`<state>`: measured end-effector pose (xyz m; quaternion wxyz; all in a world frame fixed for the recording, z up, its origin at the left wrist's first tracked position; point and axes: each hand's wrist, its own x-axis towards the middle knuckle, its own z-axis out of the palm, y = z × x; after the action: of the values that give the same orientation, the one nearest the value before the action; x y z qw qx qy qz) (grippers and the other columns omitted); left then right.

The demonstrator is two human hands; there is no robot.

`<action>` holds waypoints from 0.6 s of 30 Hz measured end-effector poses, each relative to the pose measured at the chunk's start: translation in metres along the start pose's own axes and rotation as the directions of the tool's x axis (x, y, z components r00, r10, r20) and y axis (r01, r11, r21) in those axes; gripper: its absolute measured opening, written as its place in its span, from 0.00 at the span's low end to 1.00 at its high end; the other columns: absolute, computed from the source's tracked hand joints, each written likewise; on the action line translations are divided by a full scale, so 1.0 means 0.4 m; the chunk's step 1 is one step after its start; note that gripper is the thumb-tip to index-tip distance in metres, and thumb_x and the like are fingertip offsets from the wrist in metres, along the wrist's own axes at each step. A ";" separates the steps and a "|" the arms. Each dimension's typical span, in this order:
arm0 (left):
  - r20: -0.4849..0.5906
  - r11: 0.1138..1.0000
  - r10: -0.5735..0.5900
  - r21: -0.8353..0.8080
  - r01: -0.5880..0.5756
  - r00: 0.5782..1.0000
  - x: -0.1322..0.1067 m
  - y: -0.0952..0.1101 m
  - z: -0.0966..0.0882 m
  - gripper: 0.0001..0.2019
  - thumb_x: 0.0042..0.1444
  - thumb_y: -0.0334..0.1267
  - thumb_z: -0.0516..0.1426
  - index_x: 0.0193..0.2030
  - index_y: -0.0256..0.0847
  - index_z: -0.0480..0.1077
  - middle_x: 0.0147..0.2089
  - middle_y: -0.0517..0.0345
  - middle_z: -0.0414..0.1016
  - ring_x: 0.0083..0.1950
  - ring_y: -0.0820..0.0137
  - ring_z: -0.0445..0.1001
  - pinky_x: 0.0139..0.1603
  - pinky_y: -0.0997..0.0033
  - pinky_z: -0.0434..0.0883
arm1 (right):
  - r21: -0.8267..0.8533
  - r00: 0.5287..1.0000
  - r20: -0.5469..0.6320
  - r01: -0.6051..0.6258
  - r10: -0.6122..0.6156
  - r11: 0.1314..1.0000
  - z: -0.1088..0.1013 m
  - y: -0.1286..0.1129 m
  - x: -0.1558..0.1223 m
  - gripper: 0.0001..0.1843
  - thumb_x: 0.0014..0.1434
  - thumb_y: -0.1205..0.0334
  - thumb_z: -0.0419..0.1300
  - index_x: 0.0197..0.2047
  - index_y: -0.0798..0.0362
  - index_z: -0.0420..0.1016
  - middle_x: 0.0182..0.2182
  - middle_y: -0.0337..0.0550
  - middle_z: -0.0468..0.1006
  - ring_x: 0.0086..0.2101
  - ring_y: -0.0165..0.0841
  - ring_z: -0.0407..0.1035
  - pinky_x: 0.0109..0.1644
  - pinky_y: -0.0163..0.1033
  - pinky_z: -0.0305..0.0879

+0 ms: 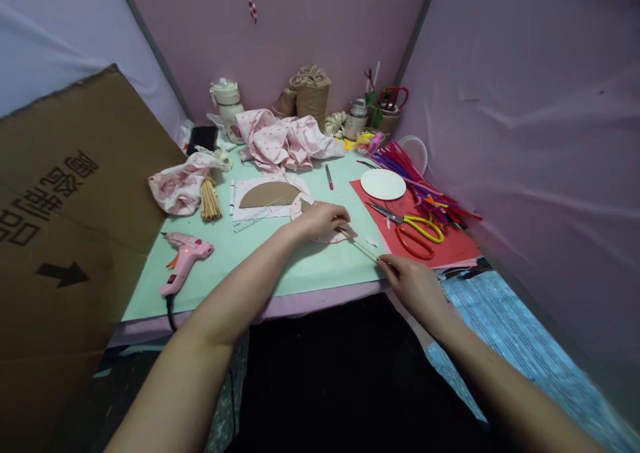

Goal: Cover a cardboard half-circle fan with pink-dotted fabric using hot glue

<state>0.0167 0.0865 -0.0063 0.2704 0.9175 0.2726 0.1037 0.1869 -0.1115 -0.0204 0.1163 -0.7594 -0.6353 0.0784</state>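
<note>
A thin tan strand point(364, 249), straight like a slim stick or taut twine, spans the gap between my two hands. My left hand point(324, 219) is closed with its fingertips pinching the strand's far end, over a piece of pink-patterned fabric point(330, 237) that it partly covers. Near the table's front edge, my right hand point(407, 278) pinches the near end between thumb and fingers. Just behind my left hand lies a half-round brown cardboard piece point(267, 195) on patterned fabric, with a clear ruler point(257, 219) across it. A small white scrap point(371, 241) rests beside the strand.
On the left are a pink glue gun point(184, 261), a bundle of wooden sticks point(210, 201) and a large cardboard box point(75, 226). Scissors point(407, 223) and a white disc point(383, 184) lie on red sheets point(450, 256), beside pipe cleaners point(425, 179). Crumpled fabric point(280, 139) and twine spools point(311, 96) stand behind.
</note>
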 end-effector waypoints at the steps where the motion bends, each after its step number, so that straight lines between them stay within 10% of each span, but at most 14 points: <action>1: -0.027 1.000 -0.009 -0.021 0.008 1.000 -0.001 -0.004 -0.006 0.11 0.61 0.32 0.53 0.45 0.41 0.77 0.48 0.57 0.82 0.49 0.68 0.78 0.52 0.72 0.70 | -0.009 1.000 0.005 0.000 0.000 1.000 -0.001 -0.002 0.002 0.17 0.68 0.56 0.50 0.42 0.50 0.79 0.35 0.46 0.84 0.35 0.38 0.77 0.36 0.36 0.60; 6: -0.166 0.999 -0.046 -0.023 0.043 0.985 -0.037 0.009 -0.059 0.15 0.62 0.32 0.51 0.49 0.40 0.76 0.53 0.55 0.79 0.54 0.67 0.76 0.58 0.69 0.69 | -0.030 1.000 -0.005 -0.002 0.002 1.000 0.002 0.000 0.010 0.17 0.68 0.55 0.49 0.42 0.50 0.79 0.36 0.46 0.84 0.35 0.39 0.77 0.35 0.37 0.60; 11: -0.260 0.936 -0.165 0.263 0.235 0.951 -0.201 0.047 -0.121 0.16 0.64 0.37 0.53 0.56 0.43 0.72 0.57 0.51 0.75 0.60 0.58 0.71 0.62 0.53 0.64 | -0.031 0.999 -0.042 -0.017 0.015 0.999 0.008 0.013 0.011 0.17 0.67 0.55 0.50 0.43 0.49 0.80 0.36 0.47 0.84 0.35 0.40 0.78 0.35 0.38 0.62; 14: -0.447 0.826 -0.296 0.325 0.462 0.844 -0.352 0.036 -0.136 0.18 0.63 0.42 0.55 0.58 0.43 0.69 0.60 0.47 0.72 0.61 0.53 0.69 0.62 0.49 0.64 | -0.029 0.999 -0.034 -0.019 0.018 0.999 0.007 0.021 0.010 0.17 0.67 0.55 0.50 0.43 0.50 0.80 0.37 0.48 0.85 0.36 0.41 0.78 0.36 0.38 0.64; 18: -0.655 0.578 -0.518 0.206 0.790 0.550 -0.527 -0.011 -0.120 0.23 0.59 0.49 0.57 0.57 0.38 0.68 0.57 0.38 0.69 0.60 0.43 0.67 0.58 0.43 0.66 | -0.040 1.000 -0.016 -0.012 0.012 0.999 0.008 0.030 0.003 0.18 0.67 0.54 0.51 0.43 0.51 0.80 0.37 0.47 0.85 0.36 0.42 0.79 0.37 0.39 0.64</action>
<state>-0.1765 -0.0064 0.0222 -0.0333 0.7081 0.6852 0.1673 0.1975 -0.1121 -0.0268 0.1057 -0.7659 -0.6313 0.0605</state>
